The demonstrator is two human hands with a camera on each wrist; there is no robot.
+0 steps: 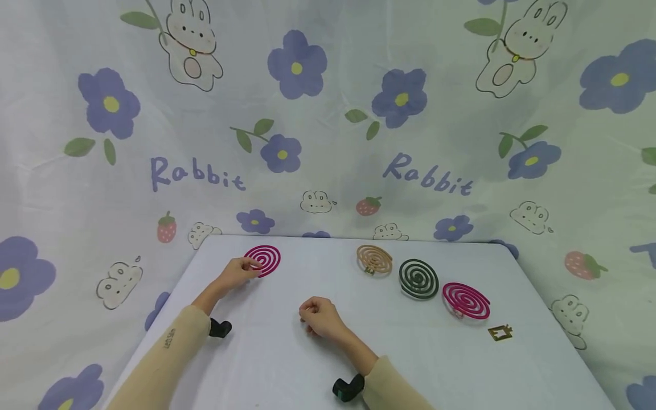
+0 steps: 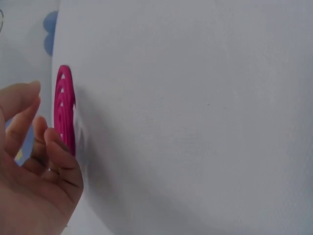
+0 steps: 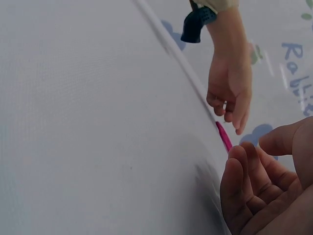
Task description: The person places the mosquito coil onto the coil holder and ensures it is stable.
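A magenta mosquito coil [image 1: 269,261] is at the back left of the white table, seen nearly edge-on in the left wrist view [image 2: 65,107]. My left hand [image 1: 240,273] is right beside it, partly covering its left side in the head view. In the left wrist view thumb and forefinger are apart with nothing pinched; whether other fingertips touch the coil I cannot tell. My right hand [image 1: 322,318] hovers over the table's middle, fingers loosely curled, holding nothing.
On the right stand a tan coil [image 1: 374,259], a dark green coil [image 1: 418,279] and a second magenta coil [image 1: 466,300]. A small gold-coloured metal coil stand [image 1: 500,332] lies near them. Behind the table [image 1: 287,370] hangs a rabbit-and-flower print cloth [image 1: 328,148].
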